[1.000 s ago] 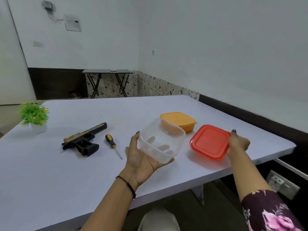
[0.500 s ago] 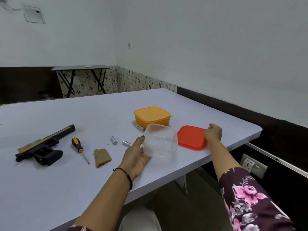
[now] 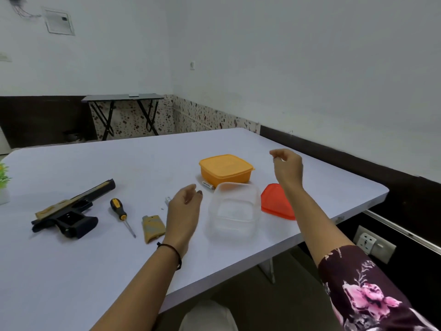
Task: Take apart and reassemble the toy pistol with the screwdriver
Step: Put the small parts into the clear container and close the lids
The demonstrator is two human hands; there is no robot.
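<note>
The black and tan toy pistol (image 3: 69,211) lies on the white table (image 3: 95,263) at the left. Right of it lies the screwdriver (image 3: 122,216) with a yellow and black handle, then a tan grip panel (image 3: 152,228). My left hand (image 3: 183,209) hovers above the table between the panel and a clear plastic box (image 3: 235,211), fingers loosely curled, holding nothing. My right hand (image 3: 287,168) is raised above the red lid (image 3: 276,204), fingers relaxed and empty. A small battery (image 3: 208,185) lies by the orange box (image 3: 226,169); small white parts (image 3: 167,199) peek out behind my left hand.
The table's right edge and near corner lie close to the red lid. A small green plant (image 3: 3,180) stands at the far left edge. A wall socket (image 3: 372,244) sits below the table at the right. A folding table (image 3: 124,113) stands by the far wall.
My left hand has set the clear box down on the table and let go. My right hand has released the red lid and risen above it.
</note>
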